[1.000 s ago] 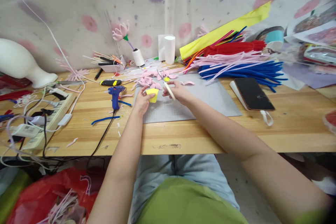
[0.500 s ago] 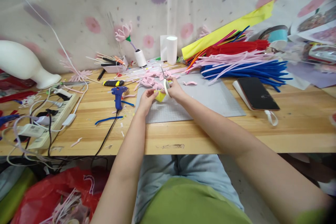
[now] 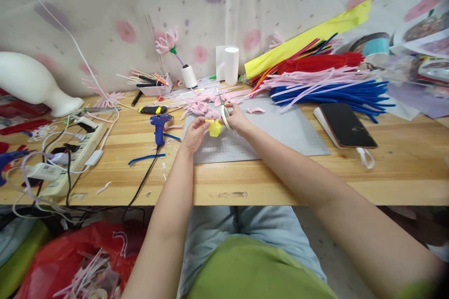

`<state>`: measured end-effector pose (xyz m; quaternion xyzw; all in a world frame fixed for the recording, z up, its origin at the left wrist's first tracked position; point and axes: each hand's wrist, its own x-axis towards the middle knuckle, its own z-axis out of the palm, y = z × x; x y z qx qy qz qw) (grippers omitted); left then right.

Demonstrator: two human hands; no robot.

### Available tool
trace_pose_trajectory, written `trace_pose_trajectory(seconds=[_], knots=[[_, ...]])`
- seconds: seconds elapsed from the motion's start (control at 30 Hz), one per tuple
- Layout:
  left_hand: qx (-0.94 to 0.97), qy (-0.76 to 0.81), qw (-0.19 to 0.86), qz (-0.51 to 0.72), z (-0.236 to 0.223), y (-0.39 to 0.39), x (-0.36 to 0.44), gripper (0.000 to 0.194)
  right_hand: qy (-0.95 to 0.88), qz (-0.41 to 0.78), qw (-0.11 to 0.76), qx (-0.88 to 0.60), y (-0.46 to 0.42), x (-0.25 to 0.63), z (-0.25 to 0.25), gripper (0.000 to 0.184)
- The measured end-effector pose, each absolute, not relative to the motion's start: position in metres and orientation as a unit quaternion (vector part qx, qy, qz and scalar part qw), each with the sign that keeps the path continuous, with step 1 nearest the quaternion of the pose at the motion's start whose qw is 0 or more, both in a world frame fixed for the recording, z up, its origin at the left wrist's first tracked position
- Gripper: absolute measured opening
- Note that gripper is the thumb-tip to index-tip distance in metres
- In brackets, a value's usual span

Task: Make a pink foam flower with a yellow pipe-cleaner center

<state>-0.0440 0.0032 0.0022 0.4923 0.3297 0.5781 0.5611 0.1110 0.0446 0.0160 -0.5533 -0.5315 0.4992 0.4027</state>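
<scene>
Over the grey cutting mat (image 3: 280,135), my left hand (image 3: 196,134) pinches a small piece of yellow paper (image 3: 214,128) by its left side. My right hand (image 3: 236,119) is closed around the white handles of a pair of scissors (image 3: 225,117), whose blades point up and away from me. The right fingertips are close to the paper's right edge; whether they touch it I cannot tell. Just beyond both hands lies a heap of pink pipe-cleaner petals (image 3: 199,106), and one loose pink petal (image 3: 256,110) rests to the right on the mat.
Left of the mat are a blue glue gun (image 3: 160,128), a utility knife (image 3: 152,110) and a power strip (image 3: 77,163) with tangled cables. Blue pipe cleaners (image 3: 333,96) and a phone (image 3: 347,124) occupy the right. A pink flower in a white holder (image 3: 189,77) stands behind.
The yellow paper now shows more fully between my hands and looks bent. My right hand has turned slightly, with the scissors still in it.
</scene>
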Motion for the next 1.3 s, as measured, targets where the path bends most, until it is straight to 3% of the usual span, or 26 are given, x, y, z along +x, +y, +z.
trace_pose_trajectory(seconds=[0.3,0.73,0.97,1.3], knots=[[0.472,0.372,0.491,0.631,-0.006,0.012,-0.038,0.032,-0.518,0.522,0.423,-0.529,0.044,0.112,0.021,0.053],[0.400,0.362,0.589,0.601,-0.002,0.009,-0.047,0.014,-0.633,0.354,0.372,-0.580,0.037,0.117,0.015,0.045],[0.384,0.365,0.593,0.606,0.000,0.006,-0.046,0.009,-0.541,0.522,0.373,-0.544,0.031,0.101,0.014,0.059],[0.413,0.384,0.610,0.556,0.002,0.006,-0.054,0.027,-0.401,0.596,0.454,-0.527,0.033,0.101,0.031,0.052]])
